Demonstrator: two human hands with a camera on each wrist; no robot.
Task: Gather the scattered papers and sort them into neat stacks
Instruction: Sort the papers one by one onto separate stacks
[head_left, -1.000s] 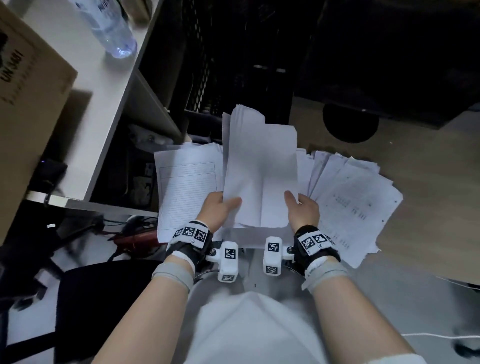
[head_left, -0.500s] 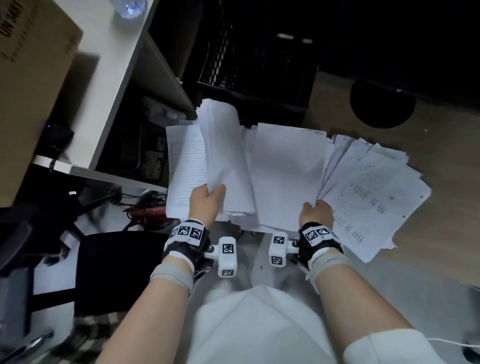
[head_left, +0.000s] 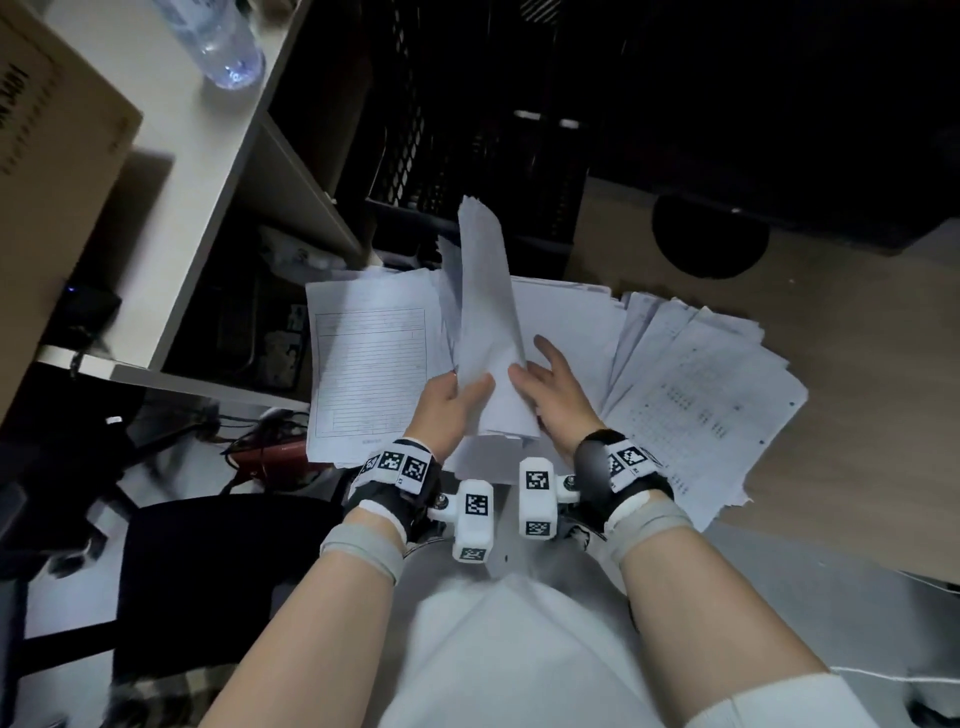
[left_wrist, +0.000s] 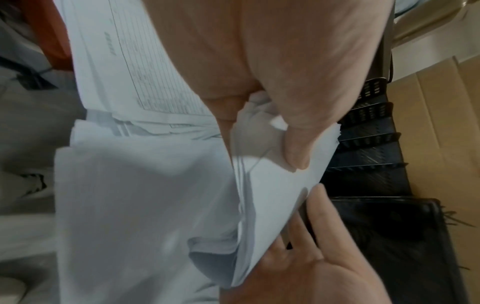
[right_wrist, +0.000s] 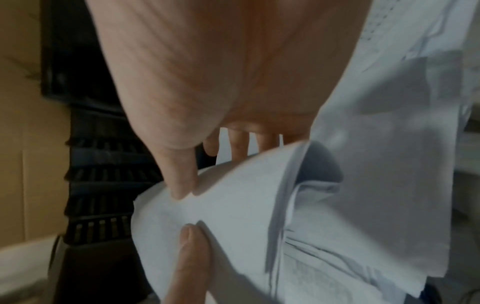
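Note:
My left hand (head_left: 457, 400) grips a bundle of blank white sheets (head_left: 488, 322) at its lower edge, and the bundle stands tilted up over the piles. In the left wrist view the thumb (left_wrist: 293, 148) pinches the bundle (left_wrist: 272, 195). My right hand (head_left: 545, 374) is flat with spread fingers against the bundle's right side; its thumb (right_wrist: 182, 181) touches the paper (right_wrist: 233, 205). Under the hands lie a stack topped by a lined form (head_left: 369, 374), a blank stack (head_left: 571, 332) and a fanned spread of printed sheets (head_left: 696, 405).
The papers lie on a wooden table (head_left: 841, 364) with a round black hole (head_left: 709, 236). Black mesh trays (head_left: 467, 130) stand behind. A white desk (head_left: 171, 171) at left carries a water bottle (head_left: 218, 47) and a cardboard box (head_left: 52, 156). A black chair (head_left: 208, 571) and cables (head_left: 270, 441) are below left.
The bundle was held flat by both hands, then swung left in the left hand alone. Now it stands upright at the centre, and the right hand has left the middle stack to meet it.

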